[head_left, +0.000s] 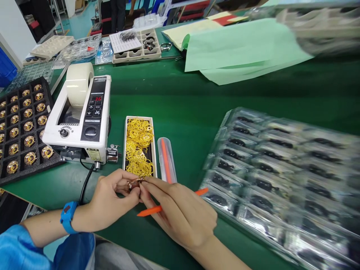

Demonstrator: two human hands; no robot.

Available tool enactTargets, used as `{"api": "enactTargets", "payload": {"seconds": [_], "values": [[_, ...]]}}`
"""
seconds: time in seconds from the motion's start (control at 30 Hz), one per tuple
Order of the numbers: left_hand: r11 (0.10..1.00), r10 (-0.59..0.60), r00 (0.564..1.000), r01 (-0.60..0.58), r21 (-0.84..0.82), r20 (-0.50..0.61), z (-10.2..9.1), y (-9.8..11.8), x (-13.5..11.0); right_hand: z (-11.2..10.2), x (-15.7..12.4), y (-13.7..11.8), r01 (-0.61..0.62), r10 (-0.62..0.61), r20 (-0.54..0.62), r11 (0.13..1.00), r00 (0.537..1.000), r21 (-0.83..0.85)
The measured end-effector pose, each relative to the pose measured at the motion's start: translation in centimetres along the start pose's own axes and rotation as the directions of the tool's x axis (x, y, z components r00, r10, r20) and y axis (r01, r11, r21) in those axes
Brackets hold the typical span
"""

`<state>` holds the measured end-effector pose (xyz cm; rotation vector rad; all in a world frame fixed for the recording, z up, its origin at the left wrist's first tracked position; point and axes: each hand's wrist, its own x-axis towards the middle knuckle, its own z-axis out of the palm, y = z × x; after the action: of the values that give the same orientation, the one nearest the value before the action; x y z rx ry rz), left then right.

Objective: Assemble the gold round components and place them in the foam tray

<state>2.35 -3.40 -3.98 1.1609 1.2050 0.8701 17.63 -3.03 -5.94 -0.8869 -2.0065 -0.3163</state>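
My left hand (108, 200) is closed, thumb and fingers pinching a small gold metal part (129, 185); most of it is hidden by the fingers. My right hand (180, 213) has an orange pointed stick (150, 211) lodged across it, its other end showing beyond the knuckles. The right fingertips meet the left ones at the gold part. Just beyond both hands is a white box (126, 140) of thin yellow rings (140, 144). Beside the box lies a clear plastic case (172, 165) with another orange stick (165, 159) inside.
A white tape dispenser (97, 108) stands left. Past it sits a black foam tray (21, 140) of gold round parts. Stacked clear trays (244, 217) with black items cover the right side. Green sheets (239, 48) and a beige tray (137, 56) lie at the back.
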Motion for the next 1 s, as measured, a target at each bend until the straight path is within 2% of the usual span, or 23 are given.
{"api": "enactTargets", "payload": {"seconds": [0.5, 0.77, 1.0], "values": [[0.999, 0.019, 1.0, -0.019, 0.027, 0.012, -0.03, -0.15, -0.2, 0.13, -0.17, 0.01, -0.038, 0.039, -0.021, 0.999, 0.999, 0.022], [0.991, 0.111, 0.994, -0.111, 0.077, 0.001, 0.06, 0.11, -0.23, -0.03, -0.13, 0.06, -0.006, 0.006, 0.0, 1.0, 1.0, -0.013], [0.986, 0.127, 0.992, -0.123, 0.114, -0.022, 0.14, 0.19, -0.37, 0.12, -0.33, -0.24, -0.018, 0.017, -0.031, 0.999, 0.999, -0.031]]}}
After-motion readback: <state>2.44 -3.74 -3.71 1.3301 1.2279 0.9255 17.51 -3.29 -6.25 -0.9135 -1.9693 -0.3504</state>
